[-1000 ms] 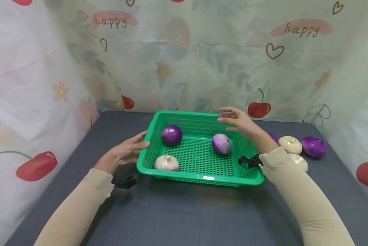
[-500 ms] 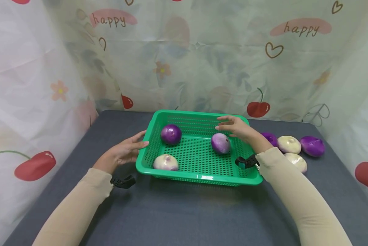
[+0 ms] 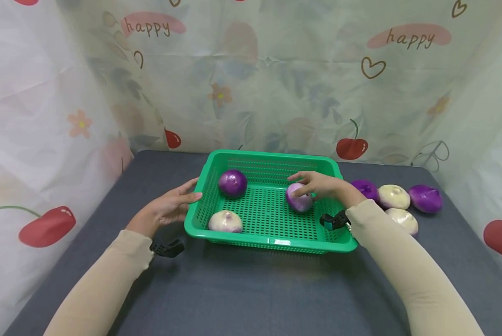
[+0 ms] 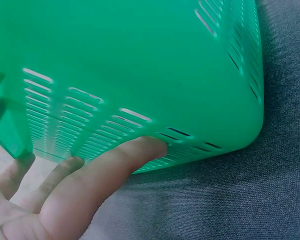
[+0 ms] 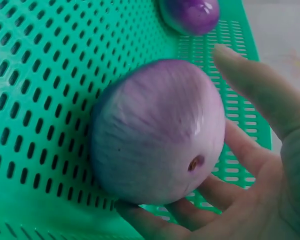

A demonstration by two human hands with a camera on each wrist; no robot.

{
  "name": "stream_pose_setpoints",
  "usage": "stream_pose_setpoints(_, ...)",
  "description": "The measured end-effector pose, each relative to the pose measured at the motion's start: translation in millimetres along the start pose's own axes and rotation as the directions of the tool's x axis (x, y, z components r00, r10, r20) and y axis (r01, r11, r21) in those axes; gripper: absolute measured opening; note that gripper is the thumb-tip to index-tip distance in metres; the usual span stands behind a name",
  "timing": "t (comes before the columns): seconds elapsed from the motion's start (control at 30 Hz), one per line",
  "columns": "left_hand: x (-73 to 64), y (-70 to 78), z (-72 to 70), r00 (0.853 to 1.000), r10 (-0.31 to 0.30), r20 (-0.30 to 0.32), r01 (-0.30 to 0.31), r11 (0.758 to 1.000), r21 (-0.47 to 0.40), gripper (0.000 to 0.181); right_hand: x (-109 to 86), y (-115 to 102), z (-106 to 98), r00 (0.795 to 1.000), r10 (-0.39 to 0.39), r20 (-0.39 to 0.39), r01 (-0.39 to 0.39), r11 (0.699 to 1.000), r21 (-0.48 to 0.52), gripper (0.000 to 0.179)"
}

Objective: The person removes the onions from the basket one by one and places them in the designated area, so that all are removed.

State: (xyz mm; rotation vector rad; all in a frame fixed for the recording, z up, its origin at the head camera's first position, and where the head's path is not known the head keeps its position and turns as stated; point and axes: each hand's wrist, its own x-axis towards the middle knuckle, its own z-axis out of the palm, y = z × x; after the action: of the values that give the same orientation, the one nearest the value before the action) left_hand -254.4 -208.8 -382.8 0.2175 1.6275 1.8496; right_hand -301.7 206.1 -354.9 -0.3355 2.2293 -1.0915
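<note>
The mauve onion (image 5: 157, 132) is bracketed by the right hand (image 3: 320, 185), fingers spread; the basket (image 3: 251, 238) is touched by the left hand (image 3: 167, 206), likewise spread.

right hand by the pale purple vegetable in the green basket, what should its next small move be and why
I'd probably bring the right hand's thumb in against the pale purple vegetable: in the right wrist view the fingers lie around one side, but the thumb appears apart from it, so the grip looks unfinished. The left hand is at the green basket's side, perhaps steadying it.
</note>
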Motion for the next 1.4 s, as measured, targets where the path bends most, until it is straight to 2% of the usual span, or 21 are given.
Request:
stream_pose_setpoints(0.2,0.3,-0.2,0.5,1.000,0.007,0.009,-0.007,1.000,0.008,0.072,2.6,1,5,0.998,0.007,0.057,-0.005,0.999,-0.047,0.072)
stream_pose_setpoints(0.53,-1.4,2.6,2.0,1.000,0.003,0.013,-0.003,1.000,0.008,0.073,3.8,1,8,0.998,0.018,0.056,-0.013,0.996,-0.087,0.071)
stream_pose_setpoints(0.77,-1.9,1.8,1.0,1.000,0.011,0.023,-0.011,1.000,0.013,0.074,2.3,-2,6,0.997,-0.074,-0.006,0.073,0.992,-0.104,0.067)
stream_pose_setpoints(1.0,-2.1,2.7,1.5,1.000,0.009,0.021,-0.010,1.000,0.018,0.072,-8.1,-15,3,0.969,-0.230,-0.087,0.229,0.973,-0.016,0.070)
stream_pose_setpoints(1.2,-1.3,2.6,3.0,1.000,-0.008,0.001,0.008,1.000,0.002,0.070,-22.2,-26,2,0.962,-0.241,-0.127,0.261,0.950,0.173,0.073)
stream_pose_setpoints(1.4,-0.2,0.2,1.4,1.000,-0.002,-0.012,0.002,1.000,0.017,0.073,-41.1,-31,-4,0.937,-0.296,-0.185,0.340,0.896,0.285,0.064)
